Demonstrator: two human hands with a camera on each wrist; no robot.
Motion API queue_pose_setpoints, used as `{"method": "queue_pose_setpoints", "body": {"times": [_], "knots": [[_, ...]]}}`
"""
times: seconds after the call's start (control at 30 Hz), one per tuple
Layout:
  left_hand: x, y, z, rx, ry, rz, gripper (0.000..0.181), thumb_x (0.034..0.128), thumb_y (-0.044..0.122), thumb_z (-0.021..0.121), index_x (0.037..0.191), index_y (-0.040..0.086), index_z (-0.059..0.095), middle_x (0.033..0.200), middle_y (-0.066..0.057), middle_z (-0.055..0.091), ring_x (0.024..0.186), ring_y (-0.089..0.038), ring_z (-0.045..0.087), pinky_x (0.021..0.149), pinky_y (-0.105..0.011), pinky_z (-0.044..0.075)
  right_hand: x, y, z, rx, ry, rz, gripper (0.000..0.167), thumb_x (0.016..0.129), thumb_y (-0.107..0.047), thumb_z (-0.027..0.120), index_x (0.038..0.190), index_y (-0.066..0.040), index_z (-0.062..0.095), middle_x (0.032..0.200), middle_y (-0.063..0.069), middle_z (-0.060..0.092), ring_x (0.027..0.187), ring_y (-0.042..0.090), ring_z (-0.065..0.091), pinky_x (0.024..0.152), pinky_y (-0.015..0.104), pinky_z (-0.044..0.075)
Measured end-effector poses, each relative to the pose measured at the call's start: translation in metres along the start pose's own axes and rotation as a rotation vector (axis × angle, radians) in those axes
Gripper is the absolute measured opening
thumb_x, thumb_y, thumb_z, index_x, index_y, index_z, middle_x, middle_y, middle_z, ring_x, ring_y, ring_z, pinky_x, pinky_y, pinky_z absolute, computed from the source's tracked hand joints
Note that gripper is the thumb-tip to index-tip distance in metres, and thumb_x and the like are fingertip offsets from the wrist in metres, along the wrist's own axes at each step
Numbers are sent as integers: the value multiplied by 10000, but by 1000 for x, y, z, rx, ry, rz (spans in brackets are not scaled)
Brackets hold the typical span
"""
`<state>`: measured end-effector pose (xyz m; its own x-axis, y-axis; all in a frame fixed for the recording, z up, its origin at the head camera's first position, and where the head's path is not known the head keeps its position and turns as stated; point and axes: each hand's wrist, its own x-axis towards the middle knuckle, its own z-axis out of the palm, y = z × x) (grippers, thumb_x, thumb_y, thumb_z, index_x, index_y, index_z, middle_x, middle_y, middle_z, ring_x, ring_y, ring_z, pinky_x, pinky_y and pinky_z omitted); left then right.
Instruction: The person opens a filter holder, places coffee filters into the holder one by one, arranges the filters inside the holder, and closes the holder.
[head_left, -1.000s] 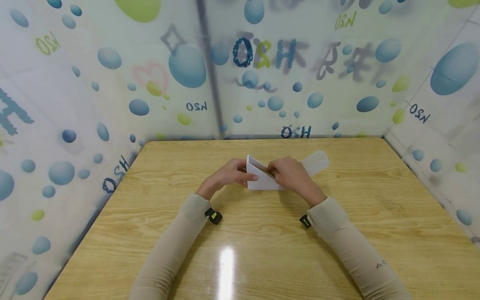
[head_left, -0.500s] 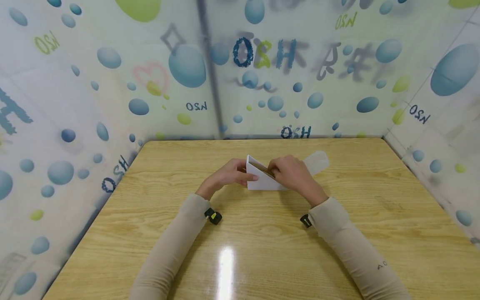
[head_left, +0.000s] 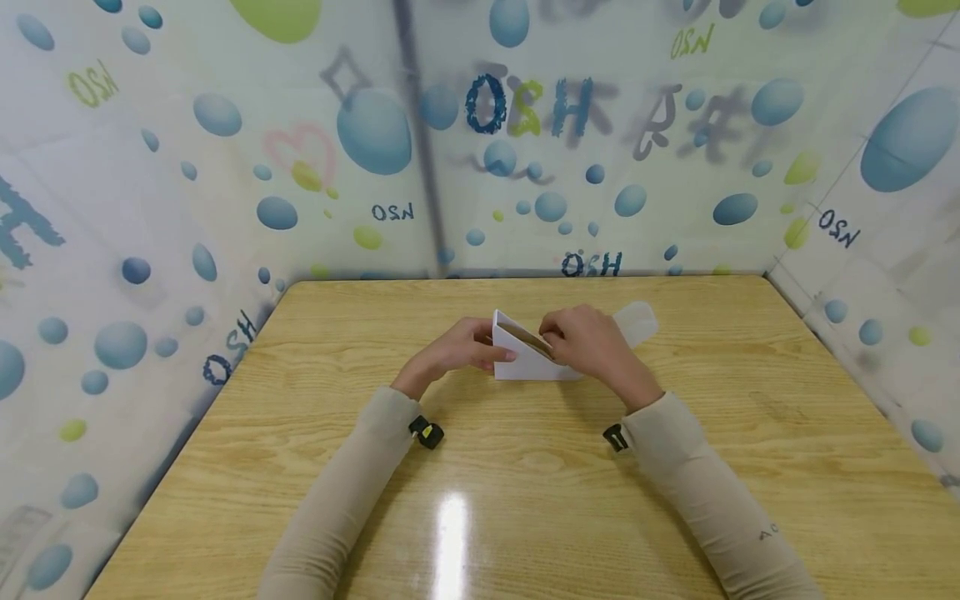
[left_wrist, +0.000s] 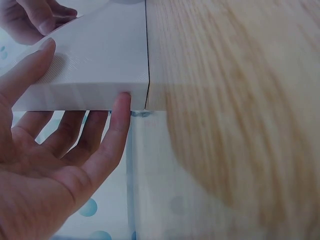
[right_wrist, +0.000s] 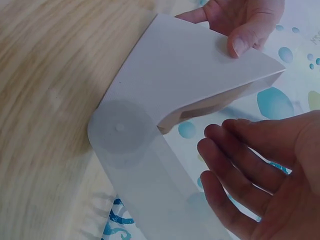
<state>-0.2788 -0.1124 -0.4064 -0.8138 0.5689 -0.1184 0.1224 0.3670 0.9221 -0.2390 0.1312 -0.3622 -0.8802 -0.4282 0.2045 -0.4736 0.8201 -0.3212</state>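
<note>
A white wedge-shaped case (head_left: 528, 364) stands on its edge on the table, its slanted top slot facing up. A brown lining or content (head_left: 534, 342) shows inside the slot; which of these cannot be told. My left hand (head_left: 457, 346) grips the case's left end, thumb on the near face and fingers behind, as the left wrist view also shows. A translucent rounded strip (right_wrist: 150, 170) sticks out at the case's right end, attached at a round pivot. My right hand (head_left: 592, 337) is by the slot's lower end; in the right wrist view its bent fingers (right_wrist: 237, 162) hold nothing visible.
The light wooden table (head_left: 480, 517) extends around the case, with a glare patch near the front. A patterned curtain (head_left: 480, 183) with bubbles and lettering hangs behind and at both sides. Dark wrist straps (head_left: 427, 432) show at both cuffs.
My right hand has slid right and slightly up along the slot, baring more of the brown inside and covering more of the strip. The left hand and case have stayed put.
</note>
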Motion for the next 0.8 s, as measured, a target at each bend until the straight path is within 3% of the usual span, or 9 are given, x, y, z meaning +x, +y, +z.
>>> {"method": "queue_pose_setpoints", "body": {"times": [0.23,0.8], "knots": [[0,0,0,-3,4,1,362,944,231,760,1279,118,683,1167,-112,734,967,-205,723,825,-405,619,-2,1,-8,21,2,14,165,998,-185,671,1067,-109,800,978,53,791,820,191,710,774,418,599],[2,-1,0,5,5,1,372,943,239,762,1287,123,681,1172,-114,733,977,-207,724,841,-419,620,-5,9,-17,13,-11,1,192,1009,-211,666,1115,-99,781,1031,65,792,904,228,736,782,432,597]]}}
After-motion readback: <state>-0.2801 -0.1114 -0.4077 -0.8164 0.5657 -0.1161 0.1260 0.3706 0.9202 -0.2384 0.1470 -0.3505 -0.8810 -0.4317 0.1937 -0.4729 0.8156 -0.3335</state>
